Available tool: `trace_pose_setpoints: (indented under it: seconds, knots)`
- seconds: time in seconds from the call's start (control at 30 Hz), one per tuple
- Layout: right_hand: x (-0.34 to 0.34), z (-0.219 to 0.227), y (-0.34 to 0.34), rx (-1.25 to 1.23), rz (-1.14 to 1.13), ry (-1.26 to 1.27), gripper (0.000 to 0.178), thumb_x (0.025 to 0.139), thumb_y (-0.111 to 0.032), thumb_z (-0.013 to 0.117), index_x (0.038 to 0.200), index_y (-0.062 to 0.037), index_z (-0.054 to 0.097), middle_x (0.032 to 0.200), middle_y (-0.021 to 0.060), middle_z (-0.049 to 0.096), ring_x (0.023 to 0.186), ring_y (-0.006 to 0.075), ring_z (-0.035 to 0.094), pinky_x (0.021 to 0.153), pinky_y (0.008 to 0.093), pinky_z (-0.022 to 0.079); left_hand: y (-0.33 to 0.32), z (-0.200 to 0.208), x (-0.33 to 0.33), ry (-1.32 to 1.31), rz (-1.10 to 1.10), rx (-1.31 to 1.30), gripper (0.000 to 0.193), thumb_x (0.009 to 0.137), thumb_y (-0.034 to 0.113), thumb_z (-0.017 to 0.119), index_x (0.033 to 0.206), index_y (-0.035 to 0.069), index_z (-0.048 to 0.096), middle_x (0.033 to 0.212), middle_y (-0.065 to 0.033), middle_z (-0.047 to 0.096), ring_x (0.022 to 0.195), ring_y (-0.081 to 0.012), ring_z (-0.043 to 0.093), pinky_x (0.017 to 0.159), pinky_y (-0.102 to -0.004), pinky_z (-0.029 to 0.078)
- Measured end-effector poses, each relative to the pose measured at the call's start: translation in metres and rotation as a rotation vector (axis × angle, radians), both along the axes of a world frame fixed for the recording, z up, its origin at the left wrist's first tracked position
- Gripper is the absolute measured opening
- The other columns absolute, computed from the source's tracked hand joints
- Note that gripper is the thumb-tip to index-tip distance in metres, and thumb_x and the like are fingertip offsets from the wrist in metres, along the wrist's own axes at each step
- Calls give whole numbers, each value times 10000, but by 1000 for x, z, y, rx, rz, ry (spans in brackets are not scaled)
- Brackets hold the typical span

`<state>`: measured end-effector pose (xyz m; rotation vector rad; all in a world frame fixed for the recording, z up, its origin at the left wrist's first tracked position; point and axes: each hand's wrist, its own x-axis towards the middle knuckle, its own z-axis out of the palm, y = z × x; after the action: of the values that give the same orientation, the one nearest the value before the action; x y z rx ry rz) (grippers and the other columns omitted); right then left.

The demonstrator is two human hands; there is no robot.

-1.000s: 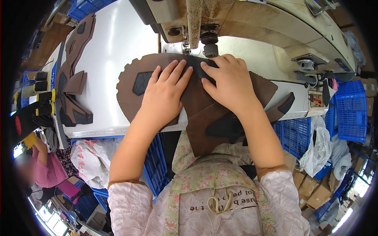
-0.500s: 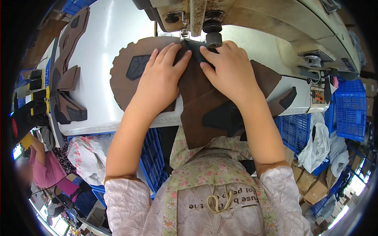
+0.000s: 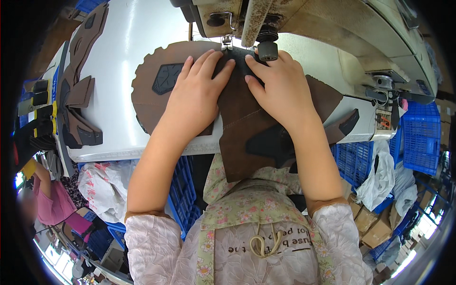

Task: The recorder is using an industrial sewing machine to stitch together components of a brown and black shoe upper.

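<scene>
A large brown sheet-material piece with a scalloped far-left edge and black patches (image 3: 242, 114) is laid on the white surface (image 3: 114, 114), its far edge at the metal presser foot (image 3: 227, 43) of the cream sewing machine (image 3: 332, 28). It is pressed from above by the left hand (image 3: 195, 95) and the right hand (image 3: 283, 88), the fingers of both slightly spread, nothing being pinched. Brown pieces with black patches (image 3: 80, 91) are placed at the surface's left.
</scene>
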<state>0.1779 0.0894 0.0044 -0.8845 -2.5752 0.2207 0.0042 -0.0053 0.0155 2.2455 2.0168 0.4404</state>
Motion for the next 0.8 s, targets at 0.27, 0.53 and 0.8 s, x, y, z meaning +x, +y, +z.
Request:
trace_pose_setpoints:
  seconds: [0.27,0.53,0.8]
  knots:
    - [-5,-6,-14,-18,-65,36,312,823,-201,669,1082,-28,679,1189,132,615,1103,314,537,977,483,412,1,1,0,-36,11,9,726,660,-122,521,1354,90,544,1379,-174,467,1330,-360,420,1144,-498,312]
    - [-5,-19,-19,39,-92,79,357,860,-210,640,1161,-18,645,1260,151,574,1182,341,489,1033,549,367,0,-1,2,26,16,5,632,723,-51,564,1340,88,556,1391,-177,465,1342,-367,407,1143,-484,311]
    - [-4,-22,-17,45,-98,101,361,845,-208,648,1152,-19,652,1256,149,580,1172,341,498,1030,555,369,2,0,4,70,-2,-7,650,747,-69,531,1374,102,526,1393,-188,465,1351,-356,403,1149,-471,308]
